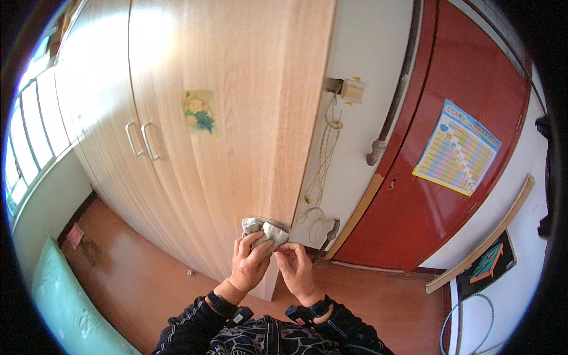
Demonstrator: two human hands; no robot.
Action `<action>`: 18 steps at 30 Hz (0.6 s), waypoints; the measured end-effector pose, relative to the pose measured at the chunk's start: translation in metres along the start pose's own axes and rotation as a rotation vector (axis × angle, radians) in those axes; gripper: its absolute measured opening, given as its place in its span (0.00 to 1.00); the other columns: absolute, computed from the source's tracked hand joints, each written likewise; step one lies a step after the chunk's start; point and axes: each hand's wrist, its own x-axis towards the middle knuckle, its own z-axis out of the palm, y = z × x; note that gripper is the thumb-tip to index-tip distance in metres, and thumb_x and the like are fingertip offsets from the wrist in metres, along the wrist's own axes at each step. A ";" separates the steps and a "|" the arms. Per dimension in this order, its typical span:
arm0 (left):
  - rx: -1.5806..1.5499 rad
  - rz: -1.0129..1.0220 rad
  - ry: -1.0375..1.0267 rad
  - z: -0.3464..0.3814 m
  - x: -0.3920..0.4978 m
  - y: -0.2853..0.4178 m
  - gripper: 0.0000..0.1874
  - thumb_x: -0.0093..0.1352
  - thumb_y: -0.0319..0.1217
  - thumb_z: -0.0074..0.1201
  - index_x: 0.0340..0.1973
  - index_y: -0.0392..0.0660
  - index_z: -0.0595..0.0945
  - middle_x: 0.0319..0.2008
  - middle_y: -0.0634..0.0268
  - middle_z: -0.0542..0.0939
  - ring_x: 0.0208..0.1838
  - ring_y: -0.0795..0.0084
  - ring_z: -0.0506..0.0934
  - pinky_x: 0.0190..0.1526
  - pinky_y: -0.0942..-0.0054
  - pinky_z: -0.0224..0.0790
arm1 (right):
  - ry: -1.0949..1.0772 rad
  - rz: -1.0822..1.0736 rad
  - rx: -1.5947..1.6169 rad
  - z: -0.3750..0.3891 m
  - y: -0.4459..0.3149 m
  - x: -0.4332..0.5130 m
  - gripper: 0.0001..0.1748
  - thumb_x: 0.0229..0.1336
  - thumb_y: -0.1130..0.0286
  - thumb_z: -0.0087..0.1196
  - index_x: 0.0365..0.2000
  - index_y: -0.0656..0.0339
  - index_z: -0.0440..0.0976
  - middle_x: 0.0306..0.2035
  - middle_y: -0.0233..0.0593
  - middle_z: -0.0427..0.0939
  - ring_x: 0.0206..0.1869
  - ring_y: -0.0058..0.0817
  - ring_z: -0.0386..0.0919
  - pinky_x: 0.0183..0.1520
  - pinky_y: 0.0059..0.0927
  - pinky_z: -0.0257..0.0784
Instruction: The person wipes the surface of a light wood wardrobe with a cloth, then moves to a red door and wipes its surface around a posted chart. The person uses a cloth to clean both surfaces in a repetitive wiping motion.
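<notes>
A folded, crumpled grey-white cloth [276,231] is in my left hand [249,262], whose fingers spread over its near side. The thumb and fingers of my right hand [296,269] pinch at the cloth's lower right edge. Both hands are in front of the lower right part of a light wood-grain wardrobe [239,177], close to its corner. Whether the cloth touches the panel, I cannot tell. On the wardrobe door is a faded sticker [198,112] of yellow flowers and green leaves. Two metal door handles [143,141] are further left.
Right of the wardrobe, a looped cord [326,155] hangs below a wall switch [353,91]. A red door [386,222] bears a printed chart [459,148]. A wooden strip [483,244] and a hoop [492,310] lean at right. Turquoise bedding [66,301] lies left of the reddish floor [133,284].
</notes>
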 end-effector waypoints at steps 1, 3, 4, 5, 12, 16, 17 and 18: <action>0.006 0.038 0.021 -0.002 0.007 0.006 0.23 0.57 0.23 0.66 0.49 0.48 0.84 0.57 0.55 0.75 0.54 0.48 0.73 0.57 0.55 0.68 | -0.013 -0.032 0.126 0.000 -0.007 0.003 0.17 0.68 0.70 0.58 0.51 0.67 0.68 0.45 0.37 0.77 0.45 0.22 0.77 0.50 0.25 0.74; 0.030 0.075 0.046 -0.005 0.018 0.016 0.22 0.58 0.24 0.66 0.49 0.48 0.84 0.58 0.56 0.74 0.54 0.48 0.73 0.56 0.55 0.68 | -0.046 -0.130 0.131 -0.003 -0.021 0.011 0.27 0.66 0.63 0.61 0.56 0.69 0.64 0.51 0.43 0.73 0.52 0.30 0.76 0.56 0.31 0.75; 0.050 0.132 0.045 -0.005 0.025 0.019 0.26 0.57 0.26 0.68 0.53 0.49 0.82 0.60 0.55 0.74 0.54 0.49 0.74 0.56 0.55 0.68 | -0.017 -0.190 0.142 -0.005 -0.026 0.014 0.29 0.64 0.61 0.63 0.54 0.72 0.66 0.49 0.46 0.75 0.50 0.33 0.78 0.55 0.32 0.77; 0.022 0.150 0.045 -0.005 0.029 0.023 0.27 0.57 0.26 0.68 0.54 0.49 0.81 0.61 0.55 0.73 0.54 0.49 0.74 0.55 0.55 0.67 | 0.018 -0.210 0.147 -0.005 -0.031 0.015 0.31 0.62 0.59 0.65 0.51 0.75 0.68 0.46 0.49 0.76 0.47 0.36 0.81 0.53 0.34 0.79; -0.241 0.263 -0.085 0.007 0.041 0.048 0.42 0.53 0.18 0.68 0.65 0.46 0.72 0.69 0.45 0.66 0.56 0.47 0.76 0.51 0.54 0.72 | 0.070 -0.066 -0.002 -0.032 -0.020 0.028 0.32 0.64 0.59 0.61 0.58 0.69 0.62 0.50 0.46 0.74 0.53 0.33 0.75 0.54 0.34 0.73; -0.323 0.181 -0.079 0.012 0.048 0.053 0.36 0.59 0.15 0.63 0.64 0.42 0.72 0.69 0.41 0.65 0.64 0.45 0.73 0.56 0.59 0.74 | 0.023 0.014 0.066 -0.050 -0.002 0.038 0.30 0.69 0.67 0.56 0.64 0.69 0.59 0.54 0.40 0.73 0.54 0.25 0.73 0.58 0.27 0.70; -0.244 0.220 -0.021 0.013 0.051 0.051 0.35 0.59 0.15 0.63 0.63 0.41 0.72 0.69 0.41 0.65 0.64 0.45 0.73 0.57 0.59 0.73 | 0.034 0.068 0.071 -0.054 0.000 0.041 0.29 0.70 0.68 0.56 0.64 0.69 0.60 0.54 0.39 0.73 0.54 0.25 0.73 0.57 0.26 0.69; -0.169 0.227 0.021 0.012 0.055 0.048 0.34 0.59 0.15 0.63 0.63 0.40 0.73 0.70 0.41 0.64 0.65 0.45 0.73 0.57 0.58 0.73 | 0.120 -0.020 0.039 -0.057 0.000 0.044 0.28 0.69 0.64 0.56 0.61 0.69 0.63 0.51 0.46 0.76 0.51 0.34 0.76 0.55 0.32 0.71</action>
